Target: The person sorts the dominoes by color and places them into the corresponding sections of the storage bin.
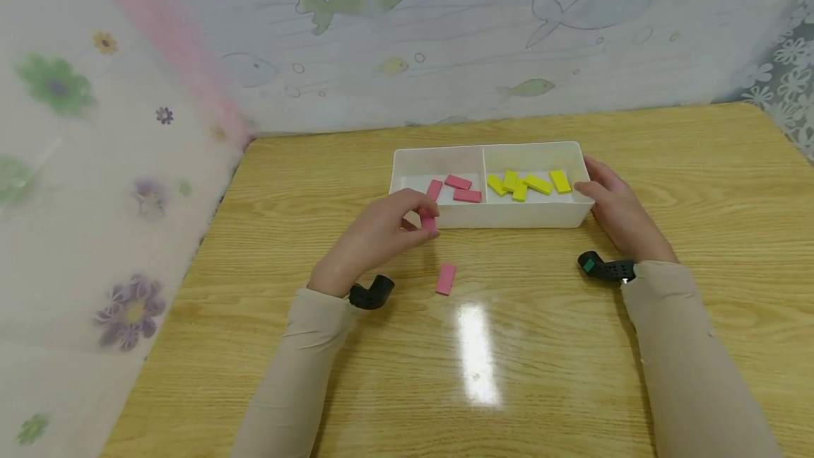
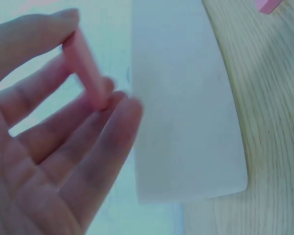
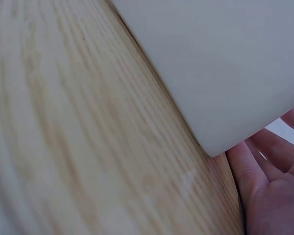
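My left hand (image 1: 381,232) pinches a small pink rectangular block (image 1: 429,222) between thumb and fingertips, just at the front wall of a white two-compartment box (image 1: 515,216). In the left wrist view that pink block (image 2: 85,68) is seen nearly edge-on, close to the box's wall (image 2: 186,112). At the box's right end my right hand (image 1: 626,221) grips the side, thumb over the rim and fingers along the outside. Three pink blocks (image 1: 467,196) show in the left compartment; several yellow blocks (image 1: 538,184) lie in the right one.
Another pink block (image 1: 446,279) lies on the wooden table (image 1: 540,359) in front of the box. Behind the table hangs a pale covering with fish drawings (image 1: 445,69); a flowered covering (image 1: 95,196) is on the left.
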### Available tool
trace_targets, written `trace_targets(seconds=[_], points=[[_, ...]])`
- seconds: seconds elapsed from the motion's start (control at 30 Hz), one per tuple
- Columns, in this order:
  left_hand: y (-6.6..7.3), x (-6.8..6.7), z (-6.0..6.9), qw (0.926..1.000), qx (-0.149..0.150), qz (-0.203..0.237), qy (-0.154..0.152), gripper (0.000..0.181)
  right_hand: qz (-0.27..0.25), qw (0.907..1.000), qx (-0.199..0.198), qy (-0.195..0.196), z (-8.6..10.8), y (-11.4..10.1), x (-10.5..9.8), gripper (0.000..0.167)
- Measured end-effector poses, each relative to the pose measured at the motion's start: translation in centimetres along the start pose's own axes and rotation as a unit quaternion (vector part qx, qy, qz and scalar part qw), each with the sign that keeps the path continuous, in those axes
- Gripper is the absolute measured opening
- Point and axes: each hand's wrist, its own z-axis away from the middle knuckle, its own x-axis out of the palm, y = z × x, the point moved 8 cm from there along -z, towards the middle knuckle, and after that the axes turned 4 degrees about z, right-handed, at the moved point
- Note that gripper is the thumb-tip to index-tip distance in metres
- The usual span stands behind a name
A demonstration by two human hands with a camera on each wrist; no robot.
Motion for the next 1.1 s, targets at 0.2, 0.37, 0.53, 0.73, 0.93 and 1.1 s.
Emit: trace_targets(seconds=[0.2, 0.37, 0.53, 0.73, 0.93, 1.1], points=[[0.4, -1.1, -0.2, 0.997, 0.028, -0.031, 0.065, 0.02, 0.008, 1.0, 0.0, 0.0, 0.0, 0.1, -0.1, 0.058], [0.3, -1.6, -0.3, 0.9939, 0.027, -0.045, 0.097, 0.019, 0.008, 1.0, 0.002, 0.0, 0.0, 0.2, -0.1, 0.058], [-0.3, -1.8, -0.5, 0.9926, 0.013, -0.044, 0.112, 0.015, 0.004, 1.0, 0.0, -0.001, 0.0, 0.2, -0.1, 0.059], [-0.7, -1.9, -0.6, 0.9904, 0.014, -0.068, 0.119, 0.008, -0.014, 0.9999, -0.007, -0.003, -0.1, 0.0, -0.1, 0.058], [-1.1, -1.8, -0.6, 0.991, 0.004, -0.07, 0.114, 0.012, -0.014, 0.9999, -0.005, -0.003, 0.0, 0.1, -0.1, 0.058], [-1.5, -1.6, -0.6, 0.9913, -0.012, -0.074, 0.108, 0.016, -0.015, 0.9998, -0.008, -0.003, 0.0, 0.0, 0.0, 0.058]])
